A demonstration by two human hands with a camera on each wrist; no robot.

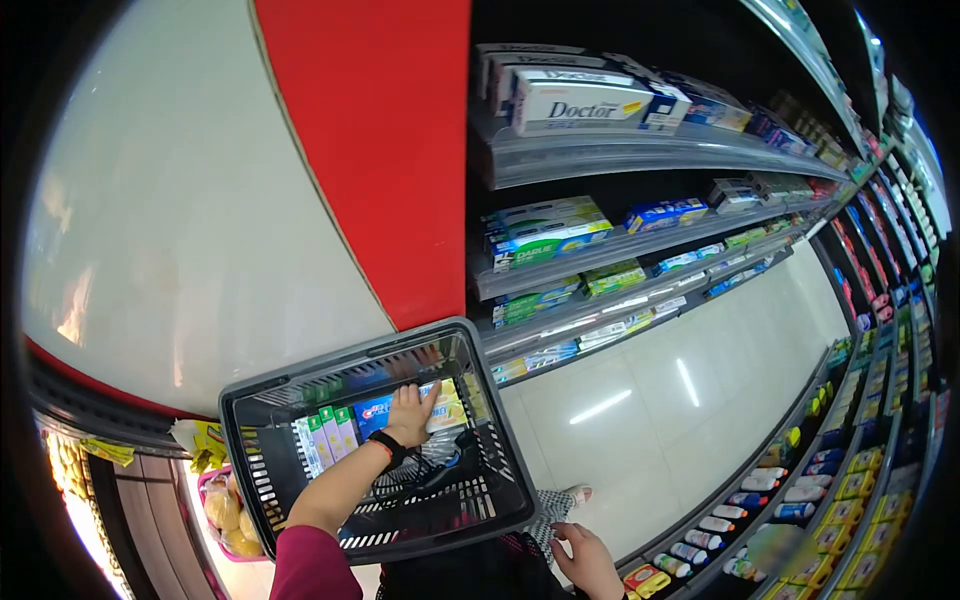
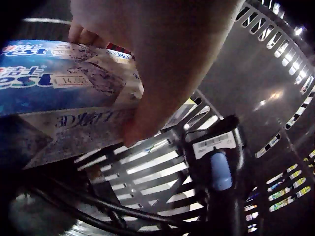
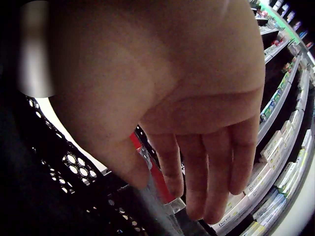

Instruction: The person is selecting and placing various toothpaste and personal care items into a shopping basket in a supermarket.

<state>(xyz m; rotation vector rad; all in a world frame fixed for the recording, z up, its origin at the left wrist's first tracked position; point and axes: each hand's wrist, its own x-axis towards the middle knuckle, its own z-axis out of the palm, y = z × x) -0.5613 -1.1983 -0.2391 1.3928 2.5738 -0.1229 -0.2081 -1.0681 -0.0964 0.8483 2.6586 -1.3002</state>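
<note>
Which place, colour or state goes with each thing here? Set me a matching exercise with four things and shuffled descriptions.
Things:
1. Left hand
2. Right hand
3. "Doctor" boxes
4. Shopping basket

Descriptions:
A. On a shelf, above the green-and-white "DARUE" boxes
B. Outside the basket, holding nothing
C. Dark, slotted sides, with packaged goods inside
D. Inside the basket, on a blue box

Right pairs: 1-D, 2-B, 3-A, 4-C
</note>
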